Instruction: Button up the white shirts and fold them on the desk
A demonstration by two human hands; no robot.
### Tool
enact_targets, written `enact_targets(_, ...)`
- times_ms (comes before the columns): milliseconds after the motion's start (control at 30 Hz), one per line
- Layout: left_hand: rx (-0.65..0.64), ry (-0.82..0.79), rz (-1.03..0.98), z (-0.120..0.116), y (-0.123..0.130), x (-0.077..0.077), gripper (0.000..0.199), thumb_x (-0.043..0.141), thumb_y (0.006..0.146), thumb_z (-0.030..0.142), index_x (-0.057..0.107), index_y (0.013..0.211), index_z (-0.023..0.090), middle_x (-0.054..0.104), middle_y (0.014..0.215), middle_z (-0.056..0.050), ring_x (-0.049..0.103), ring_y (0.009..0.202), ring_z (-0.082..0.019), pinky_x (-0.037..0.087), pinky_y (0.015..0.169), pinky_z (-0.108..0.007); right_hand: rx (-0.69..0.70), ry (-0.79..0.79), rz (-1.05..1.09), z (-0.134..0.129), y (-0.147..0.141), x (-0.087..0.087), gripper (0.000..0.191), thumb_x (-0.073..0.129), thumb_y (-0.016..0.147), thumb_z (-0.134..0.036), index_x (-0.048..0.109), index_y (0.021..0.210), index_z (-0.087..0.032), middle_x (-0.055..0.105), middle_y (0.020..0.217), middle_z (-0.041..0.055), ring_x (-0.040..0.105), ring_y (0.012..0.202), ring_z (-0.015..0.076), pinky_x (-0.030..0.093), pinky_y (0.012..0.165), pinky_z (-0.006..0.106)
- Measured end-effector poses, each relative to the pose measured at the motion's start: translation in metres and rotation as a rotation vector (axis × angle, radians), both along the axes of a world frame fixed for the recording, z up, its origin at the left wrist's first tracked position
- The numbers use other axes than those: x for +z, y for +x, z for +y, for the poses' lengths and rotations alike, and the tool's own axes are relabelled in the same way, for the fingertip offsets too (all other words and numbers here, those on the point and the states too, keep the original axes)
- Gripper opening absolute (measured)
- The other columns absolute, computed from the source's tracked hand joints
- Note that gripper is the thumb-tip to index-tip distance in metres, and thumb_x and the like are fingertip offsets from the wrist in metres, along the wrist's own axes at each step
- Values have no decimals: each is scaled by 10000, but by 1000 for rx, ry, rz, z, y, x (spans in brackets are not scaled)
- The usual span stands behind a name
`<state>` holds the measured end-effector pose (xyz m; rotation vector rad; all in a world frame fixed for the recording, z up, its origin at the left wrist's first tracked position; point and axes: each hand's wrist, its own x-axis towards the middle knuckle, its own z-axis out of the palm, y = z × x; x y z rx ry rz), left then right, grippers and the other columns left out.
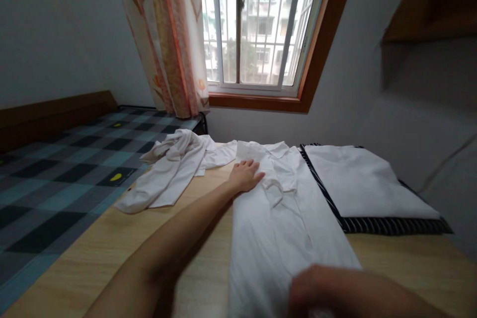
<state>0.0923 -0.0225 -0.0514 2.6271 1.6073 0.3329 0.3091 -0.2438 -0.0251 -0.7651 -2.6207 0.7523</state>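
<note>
A white collared shirt (276, 238) lies lengthwise on the wooden table (203, 253), its collar toward the window and its sides folded in. My left hand (246, 175) rests flat on the shirt's left edge near the collar, fingers spread. Low in the picture, my right hand (309, 288) is over the shirt's lower end. It is blurred and its fingers are hidden, so whether it grips the cloth does not show. A loose sleeve-like stretch of white cloth (221, 154) reaches left from beside the collar.
A crumpled white garment (175, 169) lies at the table's left. On the right, folded white clothing (357, 179) rests on a black striped cloth (395, 226). A checked bed (74, 174) adjoins the left side. Behind are a curtain (175, 35), a window (261, 25) and a shelf (436, 10).
</note>
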Motion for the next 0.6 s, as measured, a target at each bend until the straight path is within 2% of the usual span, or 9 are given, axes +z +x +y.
enact_targets(33, 30, 32, -30, 4, -1, 1, 513, 357, 929, 562, 484, 1330, 269, 479, 1420, -91, 453, 1269, -292, 342, 1041, -450, -52, 19, 1, 30, -1, 10, 254, 670, 760, -319, 684, 1014, -311, 705, 854, -12, 667, 776, 172, 527, 705, 280)
enact_targets(67, 56, 69, -55, 9, -2, 2, 504, 378, 928, 540, 475, 1335, 260, 489, 1410, -92, 463, 1256, -285, 350, 1037, -436, -164, 81, 18, 66, -5, 18, 276, 646, 772, -279, 678, 1046, -264, 709, 911, 14, 663, 836, 184, 521, 769, 304)
enact_targets(133, 71, 124, -73, 20, -4, 0, 524, 415, 922, 509, 437, 1372, 243, 429, 1465, -98, 402, 1316, -287, 319, 1070, -438, -427, 298, 27, 143, -15, 23, 295, 564, 809, -164, 670, 1080, -214, 697, 1035, 71, 635, 949, 204, 483, 873, 358)
enact_targets(200, 54, 121, -61, 30, -6, -4, 580, 418, 920, 509, 380, 1423, 224, 319, 1538, -105, 293, 1396, -295, 266, 1110, -459, -607, 475, -79, 214, -24, 15, 344, 553, 796, -87, 658, 1111, -177, 670, 1130, 112, 594, 1037, 222, 438, 936, 381)
enact_targets(267, 53, 71, -54, 37, -9, -9, 645, 390, 923, 534, 307, 1470, 203, 248, 1569, -119, 229, 1430, -304, 236, 1125, -480, -632, 576, -237, 267, -30, 0, 326, 555, 815, -86, 651, 1122, -135, 659, 1157, 134, 559, 1093, 239, 410, 956, 377)
enact_targets(367, 72, 21, -60, 40, -10, -15, 696, 340, 926, 569, 238, 1503, 193, 210, 1580, -128, 223, 1435, -308, 229, 1129, -486, -547, 613, -321, 306, -33, -18, 251, 538, 863, -113, 672, 1075, -119, 667, 1136, 134, 534, 1116, 242, 372, 971, 364)
enact_targets(467, 79, 5, -62, 40, -11, -16, 712, 312, 923, 592, 229, 1508, 195, 205, 1582, -123, 225, 1436, -307, 213, 1136, -484, -455, 623, -337, 319, -34, -25, 241, 486, 905, -116, 682, 1044, -111, 667, 1127, 142, 523, 1120, 239, 334, 984, 357)
enact_targets(600, 77, -5, -72, 39, -10, -14, 723, 290, 919, 612, 232, 1510, 200, 209, 1581, -118, 225, 1437, -310, 208, 1139, -486, -384, 603, -327, 327, -34, -24, 241, 468, 910, -106, 690, 1002, -97, 667, 1109, 159, 534, 1083, 237, 325, 971, 350)
